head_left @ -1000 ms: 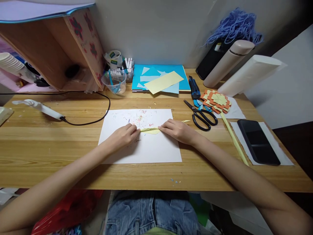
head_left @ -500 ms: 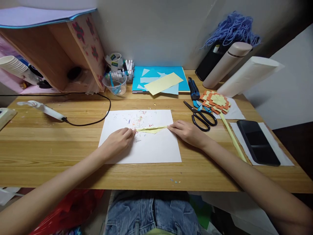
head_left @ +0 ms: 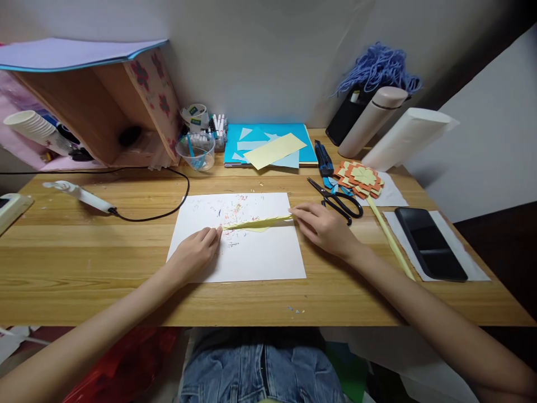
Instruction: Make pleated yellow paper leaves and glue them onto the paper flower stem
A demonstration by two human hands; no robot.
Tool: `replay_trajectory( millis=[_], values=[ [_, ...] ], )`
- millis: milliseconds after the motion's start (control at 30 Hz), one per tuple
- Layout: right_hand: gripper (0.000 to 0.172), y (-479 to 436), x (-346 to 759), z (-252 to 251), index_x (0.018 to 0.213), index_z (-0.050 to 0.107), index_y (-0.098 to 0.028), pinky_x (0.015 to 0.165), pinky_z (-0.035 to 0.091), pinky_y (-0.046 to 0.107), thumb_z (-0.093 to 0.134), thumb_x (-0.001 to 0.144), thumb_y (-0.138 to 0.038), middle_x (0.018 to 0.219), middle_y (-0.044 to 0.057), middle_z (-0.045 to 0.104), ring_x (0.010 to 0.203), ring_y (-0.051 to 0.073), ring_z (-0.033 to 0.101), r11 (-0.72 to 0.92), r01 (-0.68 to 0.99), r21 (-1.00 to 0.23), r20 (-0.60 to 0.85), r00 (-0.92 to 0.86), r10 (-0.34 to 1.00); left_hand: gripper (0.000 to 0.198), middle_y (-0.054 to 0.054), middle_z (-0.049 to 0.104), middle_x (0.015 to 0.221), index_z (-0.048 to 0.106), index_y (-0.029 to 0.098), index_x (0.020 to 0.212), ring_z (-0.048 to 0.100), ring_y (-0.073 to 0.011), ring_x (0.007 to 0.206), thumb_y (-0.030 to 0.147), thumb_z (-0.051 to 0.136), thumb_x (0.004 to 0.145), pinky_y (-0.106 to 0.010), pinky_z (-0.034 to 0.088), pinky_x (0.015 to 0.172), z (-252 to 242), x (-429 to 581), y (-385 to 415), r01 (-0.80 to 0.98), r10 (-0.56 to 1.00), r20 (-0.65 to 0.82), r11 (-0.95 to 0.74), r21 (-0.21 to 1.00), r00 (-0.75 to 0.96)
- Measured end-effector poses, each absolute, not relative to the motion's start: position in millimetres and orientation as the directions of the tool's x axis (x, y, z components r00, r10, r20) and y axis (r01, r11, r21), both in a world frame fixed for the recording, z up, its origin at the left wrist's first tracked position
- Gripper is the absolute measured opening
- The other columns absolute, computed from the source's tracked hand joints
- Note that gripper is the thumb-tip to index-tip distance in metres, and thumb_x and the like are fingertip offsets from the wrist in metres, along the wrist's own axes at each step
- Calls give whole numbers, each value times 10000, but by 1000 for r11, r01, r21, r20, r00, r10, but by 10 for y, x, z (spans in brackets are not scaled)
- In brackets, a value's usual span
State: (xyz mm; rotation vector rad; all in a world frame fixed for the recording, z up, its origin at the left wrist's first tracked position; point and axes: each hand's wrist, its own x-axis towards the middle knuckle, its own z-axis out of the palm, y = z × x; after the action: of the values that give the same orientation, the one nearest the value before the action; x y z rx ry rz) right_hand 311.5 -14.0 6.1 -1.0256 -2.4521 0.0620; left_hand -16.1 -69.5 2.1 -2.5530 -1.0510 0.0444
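Note:
A folded yellow paper strip (head_left: 257,224) stretches between my two hands, above a white sheet of paper (head_left: 260,260) marked with coloured specks. My left hand (head_left: 200,249) pinches the strip's left end, low against the sheet. At the other end, the fingertips of my right hand (head_left: 321,226) close on the strip, slightly raised over the sheet's right edge. Part of the yellow paper flares out below the fold. Black scissors (head_left: 338,201) lie just beyond my right hand, beside a paper flower (head_left: 361,179) in orange and yellow with a yellow stem.
A blue folder (head_left: 308,154) with paper pieces lies at the back. Near it are a utility knife (head_left: 324,158) and a clear plastic cup (head_left: 196,152). A phone (head_left: 432,243) rests at right. A white glue gun (head_left: 79,196) with a black cable lies at left.
The right end of the strip has come up a little with my right hand. My left hand has shifted slightly left, and the camera view has tilted slightly upward.

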Motion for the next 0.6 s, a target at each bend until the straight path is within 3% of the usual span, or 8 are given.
replay_trajectory(
  millis=[133,467,600],
  values=[
    [195,-135,2737,212,1022,608,-177,836,454,367,463,893,-196,977,83,633,938,212,565,656,623,-426,406,-517,754,370,-137,598,871,490,-25,1197,547,-219,771,61,346,866,-332,485,679,17,-136,-712,679,713,60,-634,-370,698],
    [81,27,2316,16,784,649,-195,692,449,296,583,822,-169,815,35,654,772,165,590,587,506,-632,244,-589,770,367,-171,595,1046,507,21,1194,571,-227,883,33,348,864,-326,479,748,29,-155,-908,805,840,48,-499,-320,540],
    [79,22,2353,-10,775,653,-195,705,444,303,594,809,-155,813,35,656,787,169,586,572,493,-655,246,-576,779,314,-140,618,947,563,57,1110,580,-218,814,50,372,860,-314,465,692,87,-205,-969,864,895,46,-412,-288,443]
  ],
)
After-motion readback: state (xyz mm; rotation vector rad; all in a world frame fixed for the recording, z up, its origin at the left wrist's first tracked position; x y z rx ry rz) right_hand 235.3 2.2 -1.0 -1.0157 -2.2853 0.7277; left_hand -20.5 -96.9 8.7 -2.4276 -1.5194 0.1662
